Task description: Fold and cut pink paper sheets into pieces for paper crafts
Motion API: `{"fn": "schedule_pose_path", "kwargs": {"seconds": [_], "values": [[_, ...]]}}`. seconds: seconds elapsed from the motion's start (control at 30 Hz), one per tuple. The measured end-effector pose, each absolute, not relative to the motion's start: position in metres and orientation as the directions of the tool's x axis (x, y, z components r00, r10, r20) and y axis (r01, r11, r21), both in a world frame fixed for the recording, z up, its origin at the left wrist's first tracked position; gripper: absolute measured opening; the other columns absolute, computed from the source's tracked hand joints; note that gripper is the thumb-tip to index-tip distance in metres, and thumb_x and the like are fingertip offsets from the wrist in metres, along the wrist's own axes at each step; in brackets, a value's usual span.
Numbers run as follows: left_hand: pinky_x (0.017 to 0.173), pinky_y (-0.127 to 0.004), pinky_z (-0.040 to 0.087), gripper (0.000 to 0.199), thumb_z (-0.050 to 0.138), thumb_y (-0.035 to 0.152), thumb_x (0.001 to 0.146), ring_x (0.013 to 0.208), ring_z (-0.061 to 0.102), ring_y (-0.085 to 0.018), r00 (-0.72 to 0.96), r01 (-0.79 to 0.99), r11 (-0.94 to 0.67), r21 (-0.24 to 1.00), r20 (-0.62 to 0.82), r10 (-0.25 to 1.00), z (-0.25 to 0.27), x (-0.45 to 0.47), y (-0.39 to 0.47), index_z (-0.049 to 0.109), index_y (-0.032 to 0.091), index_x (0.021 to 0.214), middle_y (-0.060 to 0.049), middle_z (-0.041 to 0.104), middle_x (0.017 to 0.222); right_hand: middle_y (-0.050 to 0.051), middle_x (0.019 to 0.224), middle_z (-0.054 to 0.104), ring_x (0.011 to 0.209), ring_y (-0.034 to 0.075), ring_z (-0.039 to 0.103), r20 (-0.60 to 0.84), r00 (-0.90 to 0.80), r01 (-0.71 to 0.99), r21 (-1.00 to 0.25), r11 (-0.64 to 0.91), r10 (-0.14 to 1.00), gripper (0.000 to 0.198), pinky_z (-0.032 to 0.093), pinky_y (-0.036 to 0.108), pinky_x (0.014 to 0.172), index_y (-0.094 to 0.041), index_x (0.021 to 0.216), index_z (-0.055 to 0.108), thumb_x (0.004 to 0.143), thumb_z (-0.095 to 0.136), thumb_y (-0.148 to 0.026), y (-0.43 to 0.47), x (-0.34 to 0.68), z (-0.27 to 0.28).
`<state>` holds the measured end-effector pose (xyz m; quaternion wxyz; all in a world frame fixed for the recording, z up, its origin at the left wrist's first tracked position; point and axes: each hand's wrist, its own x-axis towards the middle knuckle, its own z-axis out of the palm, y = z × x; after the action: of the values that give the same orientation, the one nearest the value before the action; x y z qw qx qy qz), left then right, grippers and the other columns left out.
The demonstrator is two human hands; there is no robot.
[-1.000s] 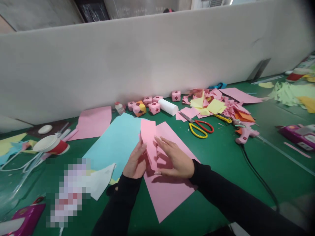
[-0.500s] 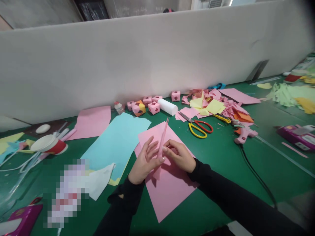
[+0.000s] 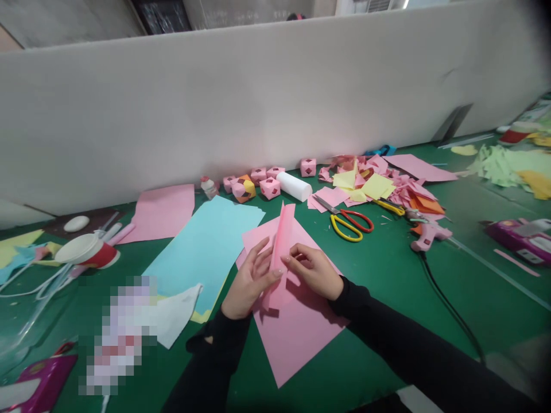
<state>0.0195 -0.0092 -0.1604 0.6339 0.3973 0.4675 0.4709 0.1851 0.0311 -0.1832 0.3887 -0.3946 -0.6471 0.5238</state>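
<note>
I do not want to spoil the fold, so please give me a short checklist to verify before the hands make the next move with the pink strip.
1. Both hands on the strip: ok. The left hand and the right hand pinch the pink strip from either side.
2. Strip edges lined up: cannot tell; it stands curved.
3. Flat paper underneath: ok. The pink sheet lies flat on the green table.
4. Scissors out of the way: ok. The scissors lie apart from the hands.
5. Glue gun cord off the sheet: ok. The glue gun lies far right.

Paper-craft workbench. Green table (image 3: 387,269) carries coloured paper sheets (image 3: 202,246), scissors (image 3: 348,221), glue gun (image 3: 426,235). A partition board (image 3: 258,97) backs it.
</note>
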Motion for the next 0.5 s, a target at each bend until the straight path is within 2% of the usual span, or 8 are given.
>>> {"fn": "schedule_pose_path", "kwargs": {"seconds": [0.17,0.33,0.4,0.5], "values": [[0.102,-0.044,0.043,0.078,0.079,0.031,0.066,0.126,0.049,-0.033,-0.010,-0.342,0.220,0.913,-0.238,0.971,-0.161,0.016,-0.005,0.044,0.025,0.136,-0.013,0.050,0.140,-0.002,0.060,0.055,0.053,0.011,0.051,0.036,-0.272,0.139,-0.987,0.077,0.962,0.033,0.041,0.024,0.054,-0.019,0.070,0.052,0.085,0.054,-0.049,0.037,0.189,-0.185],[0.096,-0.042,0.048,0.073,0.068,0.023,0.065,0.121,0.054,-0.032,-0.097,-0.460,0.179,0.870,-0.250,0.963,-0.152,0.014,-0.003,0.047,0.023,0.135,-0.008,0.059,0.131,-0.002,0.057,0.053,0.052,0.011,0.049,0.030,-0.243,0.134,-0.989,0.065,0.970,0.033,0.041,0.025,0.056,-0.020,0.065,0.047,0.084,0.053,-0.046,0.044,0.194,-0.187],[0.095,-0.044,0.048,0.071,0.061,0.021,0.065,0.118,0.056,-0.032,-0.085,-0.437,0.188,0.879,-0.249,0.965,-0.150,0.011,-0.003,0.047,0.023,0.135,-0.007,0.062,0.127,-0.002,0.057,0.053,0.052,0.011,0.049,0.019,-0.256,0.153,-0.986,0.060,0.966,0.031,0.040,0.025,0.055,-0.020,0.064,0.047,0.083,0.053,-0.044,0.045,0.196,-0.187],[0.093,-0.046,0.049,0.059,0.055,0.025,0.069,0.116,0.057,-0.033,-0.112,-0.286,0.189,0.939,-0.229,0.967,-0.153,0.003,-0.002,0.055,0.021,0.128,-0.006,0.068,0.115,-0.001,0.057,0.055,0.053,0.011,0.050,-0.002,-0.274,0.203,-0.978,0.055,0.962,0.027,0.039,0.025,0.054,-0.020,0.063,0.046,0.080,0.054,-0.039,0.044,0.197,-0.184]]}}
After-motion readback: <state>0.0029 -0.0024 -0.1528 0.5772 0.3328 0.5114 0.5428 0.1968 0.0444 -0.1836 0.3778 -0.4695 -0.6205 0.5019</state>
